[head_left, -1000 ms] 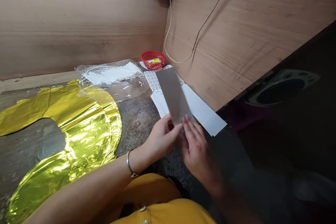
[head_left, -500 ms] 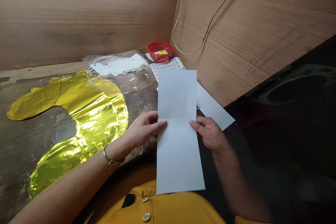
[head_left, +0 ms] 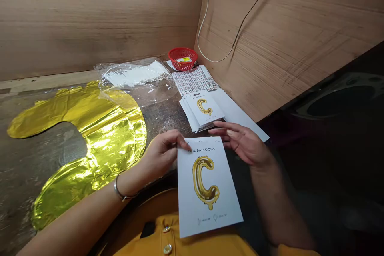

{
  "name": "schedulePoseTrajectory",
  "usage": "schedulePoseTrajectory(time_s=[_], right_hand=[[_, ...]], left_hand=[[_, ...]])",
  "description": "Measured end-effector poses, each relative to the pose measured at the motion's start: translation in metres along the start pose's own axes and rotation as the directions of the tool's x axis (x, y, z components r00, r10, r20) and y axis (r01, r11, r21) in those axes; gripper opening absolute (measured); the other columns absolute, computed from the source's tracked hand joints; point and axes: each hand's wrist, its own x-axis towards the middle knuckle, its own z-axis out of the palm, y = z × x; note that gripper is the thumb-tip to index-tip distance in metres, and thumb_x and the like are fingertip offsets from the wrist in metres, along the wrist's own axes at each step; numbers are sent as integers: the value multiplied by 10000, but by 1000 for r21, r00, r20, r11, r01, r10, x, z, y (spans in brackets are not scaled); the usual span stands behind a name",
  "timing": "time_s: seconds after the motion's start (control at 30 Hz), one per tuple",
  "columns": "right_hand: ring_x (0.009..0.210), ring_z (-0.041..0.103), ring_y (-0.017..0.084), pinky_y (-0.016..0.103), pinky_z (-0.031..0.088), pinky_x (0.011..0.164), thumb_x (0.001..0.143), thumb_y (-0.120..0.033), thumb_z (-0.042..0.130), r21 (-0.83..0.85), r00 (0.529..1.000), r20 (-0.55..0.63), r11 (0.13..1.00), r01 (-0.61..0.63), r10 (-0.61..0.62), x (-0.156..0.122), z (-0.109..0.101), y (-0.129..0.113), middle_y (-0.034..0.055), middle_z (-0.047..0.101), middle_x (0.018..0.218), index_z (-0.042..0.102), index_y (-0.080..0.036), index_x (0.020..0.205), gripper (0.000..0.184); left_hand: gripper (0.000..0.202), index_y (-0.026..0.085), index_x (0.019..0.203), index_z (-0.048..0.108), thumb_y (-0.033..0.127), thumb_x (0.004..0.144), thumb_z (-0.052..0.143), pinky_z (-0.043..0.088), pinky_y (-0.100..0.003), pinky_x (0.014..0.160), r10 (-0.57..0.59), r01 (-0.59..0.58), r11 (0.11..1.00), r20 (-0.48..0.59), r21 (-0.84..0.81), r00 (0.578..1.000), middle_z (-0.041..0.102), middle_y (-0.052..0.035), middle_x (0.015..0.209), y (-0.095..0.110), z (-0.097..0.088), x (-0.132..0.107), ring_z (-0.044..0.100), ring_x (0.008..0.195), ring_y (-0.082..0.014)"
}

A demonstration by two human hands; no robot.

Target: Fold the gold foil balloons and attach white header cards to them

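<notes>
1. The left hand (head_left: 163, 155) holds a white foil balloon card (head_left: 208, 204). Its fingers curl over the top left corner of the card and grip it.
2. The right hand (head_left: 241, 143) is open, with its fingers spread apart. It is just beside the top right corner of the card, and it does not seem to hold anything.
3. The card is in front of the person, over the yellow shirt (head_left: 183, 240). It is tall and thin, and its long side runs from the person out toward the wall.
4. The long side leans a little, and the top end points away from the person. The words "FOIL BALLOONS" are at that top end, and a gold letter C is under them. Both face up and read the right way for the person.
5. A pile of cards (head_left: 201, 111) lies on a long white paper strip (head_left: 241, 115), just past the hands. It sits at a slant, and its top card shows a gold C too.
6. A sheet of tiny labels (head_left: 195, 81) lies just past the pile. A red basket (head_left: 182, 58) sits behind it, near the wooden wall (head_left: 90, 20).
7. A clear plastic bag (head_left: 135, 75) with white things in it lies beside the labels. A big gold foil balloon (head_left: 99, 144) lies flat on the tabletop (head_left: 18, 192), left of the left hand.
</notes>
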Motion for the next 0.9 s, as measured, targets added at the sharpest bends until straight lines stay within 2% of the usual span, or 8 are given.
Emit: schedulePoseTrajectory(time_s=[0.1,0.17,0.27,0.37,0.47,0.57,0.7,0.9], right_hand=[[683,618,145,266,488,603,741,-381,756,-197,1000,11,980,-3,5,6,6,1,41,705,793,731,-179,865,238],[615,566,121,243,451,560,749,-367,748,-305,999,19,951,42,-38,6,11,2,12,653,690,694,-163,737,211],[589,534,112,233,423,534,817,-365,680,-406,990,-12,906,123,-139,1,16,1,-5,632,677,673,-173,754,202],[602,534,112,230,418,551,859,-325,634,-538,976,10,821,190,-219,-6,22,-4,-10,634,680,670,-179,762,179],[644,558,114,224,427,587,878,-280,610,-605,963,49,759,240,-265,-11,29,-5,-14,646,698,666,-185,763,160],[669,575,121,228,442,606,888,-295,606,-596,955,20,763,250,-297,-13,31,1,-11,657,727,663,-190,775,164],[678,596,135,242,466,604,895,-341,600,-549,949,-71,806,220,-307,-14,24,14,5,672,746,668,-189,795,194],[861,669,184,288,524,737,847,-298,645,-581,984,82,795,175,-157,-9,18,-3,45,732,965,700,-195,1037,223]], left_hand=[[145,151,677,661,127,790,573,460,-210,621,105,-108,988,29,106,994,619,-22,742,3,2,-2,570,693,-101],[126,157,845,683,188,836,561,480,-221,619,36,-39,997,35,72,999,639,-29,783,5,1,-3,588,700,-111],[311,153,1092,622,359,864,575,504,-245,595,-153,156,987,69,-39,986,660,-40,813,9,-2,0,605,694,-136],[303,133,853,634,434,822,623,435,-205,516,-217,214,976,106,38,970,622,-22,706,12,-3,4,543,611,-113],[309,141,691,583,410,842,599,360,-183,473,-190,181,970,43,160,981,560,5,610,12,0,3,467,550,-87],[307,147,735,580,425,864,576,394,-192,497,-198,197,975,-3,102,980,575,1,635,4,6,-5,496,571,-99],[291,152,937,588,437,890,551,508,-271,674,-216,221,974,97,-51,972,661,-56,864,-10,15,-19,603,763,-161],[280,157,855,576,427,909,521,424,-230,558,-189,172,971,90,168,978,596,-16,738,-14,15,-24,522,659,-135]])
